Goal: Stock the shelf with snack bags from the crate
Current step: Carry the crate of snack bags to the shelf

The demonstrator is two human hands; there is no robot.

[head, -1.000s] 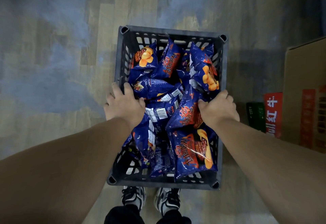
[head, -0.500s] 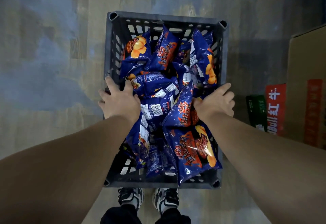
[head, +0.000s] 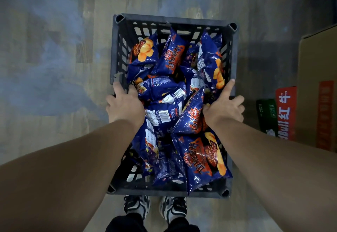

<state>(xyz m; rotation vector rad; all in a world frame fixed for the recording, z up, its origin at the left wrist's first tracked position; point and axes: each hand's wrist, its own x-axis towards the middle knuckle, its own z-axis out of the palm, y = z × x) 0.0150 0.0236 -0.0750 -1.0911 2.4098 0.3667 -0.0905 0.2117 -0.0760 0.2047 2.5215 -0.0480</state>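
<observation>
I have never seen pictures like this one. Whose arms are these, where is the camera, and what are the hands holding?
No machine here: a person wears a camera on the head, looking down, so you see their own arms and their shoes. The left hand and the right hand hold the two long sides of a dark plastic crate, above a wooden floor. The left fingers curl over the rim; the right index finger lies straight along it. Inside lie many blue snack bags. A cardboard box stands at the right. No shelf is visible.
</observation>
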